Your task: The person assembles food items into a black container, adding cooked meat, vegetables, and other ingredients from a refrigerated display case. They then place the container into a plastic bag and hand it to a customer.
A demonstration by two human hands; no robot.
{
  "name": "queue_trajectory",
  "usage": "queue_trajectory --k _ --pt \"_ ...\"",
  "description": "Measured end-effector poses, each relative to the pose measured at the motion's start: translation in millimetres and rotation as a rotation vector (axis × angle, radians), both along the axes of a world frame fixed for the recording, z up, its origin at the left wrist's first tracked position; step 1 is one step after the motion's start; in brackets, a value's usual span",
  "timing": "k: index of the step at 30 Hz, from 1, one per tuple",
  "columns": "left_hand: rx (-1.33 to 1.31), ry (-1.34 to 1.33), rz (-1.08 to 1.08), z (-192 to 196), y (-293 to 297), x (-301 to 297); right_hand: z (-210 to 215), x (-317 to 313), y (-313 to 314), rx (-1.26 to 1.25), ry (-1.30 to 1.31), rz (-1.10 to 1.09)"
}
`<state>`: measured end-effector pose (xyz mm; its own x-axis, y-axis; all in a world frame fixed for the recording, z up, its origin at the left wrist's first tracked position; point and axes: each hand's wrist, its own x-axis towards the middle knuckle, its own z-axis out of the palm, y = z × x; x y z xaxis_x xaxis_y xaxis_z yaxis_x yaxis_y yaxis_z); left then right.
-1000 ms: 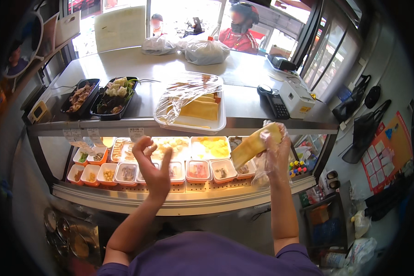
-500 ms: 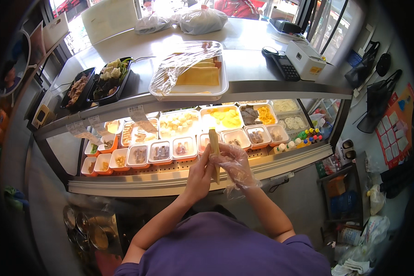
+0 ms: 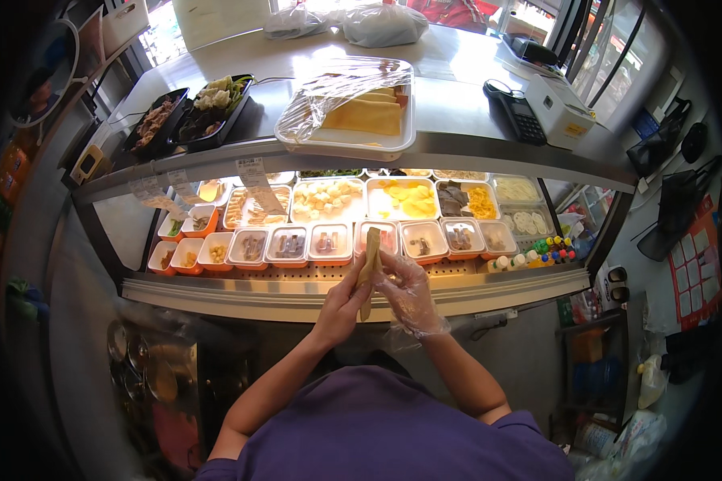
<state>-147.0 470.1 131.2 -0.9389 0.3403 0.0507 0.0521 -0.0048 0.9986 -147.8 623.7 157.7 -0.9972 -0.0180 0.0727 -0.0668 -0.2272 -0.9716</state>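
Both my hands are raised in front of the lit food case, with a narrow, tan, flat folded piece (image 3: 372, 255) upright between them. It may be paper or a thin sheet; I cannot tell which. My bare left hand (image 3: 341, 309) pinches its left side. My right hand (image 3: 410, 297), in a clear plastic glove, grips its right side with bent fingers. Behind the hands, several small orange-and-white tubs (image 3: 327, 240) of food stand in the front row of the case. Larger white trays, one with yellow pieces (image 3: 401, 198), lie farther back.
On the steel counter (image 3: 449, 88) above the case stand a white tray under plastic wrap (image 3: 346, 144), two black food trays (image 3: 217, 120), a card terminal (image 3: 524, 120) and a white box-shaped device (image 3: 557, 112). Small bottles (image 3: 529, 255) are at the case's right end.
The whole view has shifted slightly, so the case and counter sit farther right. My hands still hold the tan piece, which is now tilted a little, its top to the right.
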Motion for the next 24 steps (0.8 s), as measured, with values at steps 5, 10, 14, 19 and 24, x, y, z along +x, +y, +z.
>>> queue_trajectory --k 5,10,14,19,24 --pt "0.474 -0.372 0.136 -14.7 1.5 6.4 -12.6 -9.2 20.5 -0.247 -0.194 0.102" --pt "0.567 -0.537 0.247 -7.2 0.7 2.8 -14.3 -8.9 30.1 -0.291 -0.307 0.129" --pt "0.292 -0.197 0.403 -0.6 12.7 1.1 -0.5 -4.2 30.8 -0.207 -0.268 0.158" --pt "0.175 0.007 0.400 12.1 27.1 5.3 -3.8 0.8 30.3 -0.167 -0.313 0.168" --pt "0.470 -0.291 0.295 -2.7 22.0 -1.4 -10.3 0.2 28.6 -0.194 -0.368 0.089"
